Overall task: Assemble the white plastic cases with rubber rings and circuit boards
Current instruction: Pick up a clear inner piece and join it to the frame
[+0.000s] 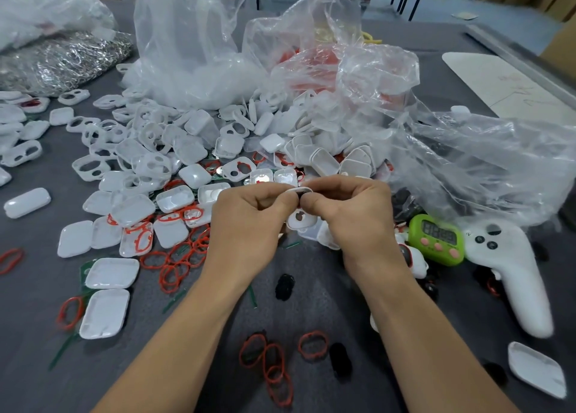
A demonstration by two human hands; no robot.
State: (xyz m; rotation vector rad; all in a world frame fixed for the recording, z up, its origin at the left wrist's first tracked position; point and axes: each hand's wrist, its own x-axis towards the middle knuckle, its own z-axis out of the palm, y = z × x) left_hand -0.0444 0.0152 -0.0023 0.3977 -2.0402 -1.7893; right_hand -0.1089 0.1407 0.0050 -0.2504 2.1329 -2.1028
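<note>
My left hand (249, 213) and my right hand (352, 210) meet at the middle of the table and both pinch one small white case part (300, 190) with a dark piece in it. Just below it, between the hands, shows another white case half (298, 220) with a hole. A heap of white case halves (174, 151) spreads behind and to the left. Red rubber rings (174, 266) lie loose by my left wrist, and more red rings (274, 369) lie between my forearms. Thin green circuit board strips (174, 300) poke out among them.
Clear plastic bags (358, 79) rise behind the heap. A green timer (438, 239) and a white controller (511, 275) lie right of my right hand. A silver bag (62, 60) sits far left. Black rubber pieces (284, 286) lie on the grey tabletop (31, 334).
</note>
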